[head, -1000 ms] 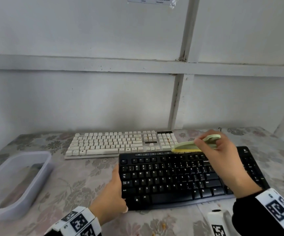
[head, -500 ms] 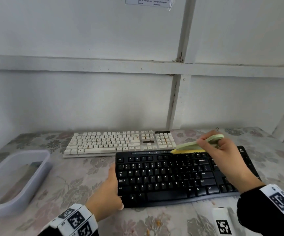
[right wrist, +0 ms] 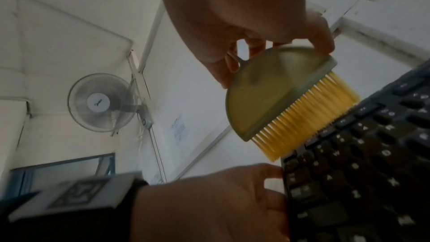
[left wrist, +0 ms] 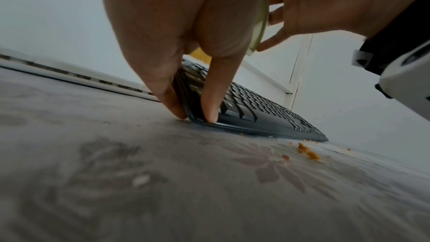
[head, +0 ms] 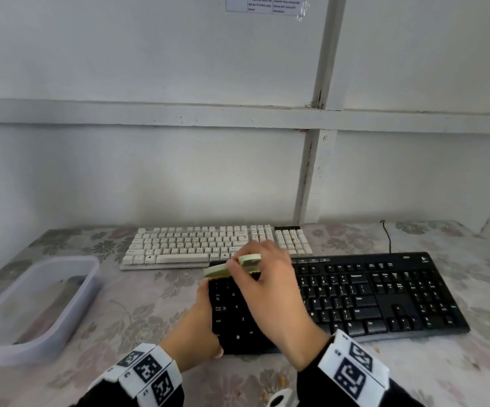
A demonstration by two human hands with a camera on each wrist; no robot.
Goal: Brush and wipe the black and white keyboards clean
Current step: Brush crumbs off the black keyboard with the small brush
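Observation:
The black keyboard [head: 384,295] lies near me on the flowered table, and the white keyboard [head: 196,245] lies behind it by the wall. My right hand [head: 270,289] grips a pale green brush [head: 232,267] with yellow bristles. The bristles rest on the top left corner of the black keyboard [right wrist: 372,154], as the brush [right wrist: 279,95] shows in the right wrist view. My left hand [head: 196,327] holds the keyboard's left edge. In the left wrist view its thumb and a finger [left wrist: 209,98] pinch the near left corner of the keyboard [left wrist: 267,117].
A clear plastic container [head: 32,304] sits at the left of the table. Orange crumbs [left wrist: 307,152] lie on the cloth in front of the black keyboard. A black cable [head: 387,236] runs to the wall at the back right. A wall fan [right wrist: 102,102] hangs high up.
My right hand has swept the brush leftward along the top rows of the black keyboard, from right of its middle to its left corner. My left hand keeps its hold on the left edge.

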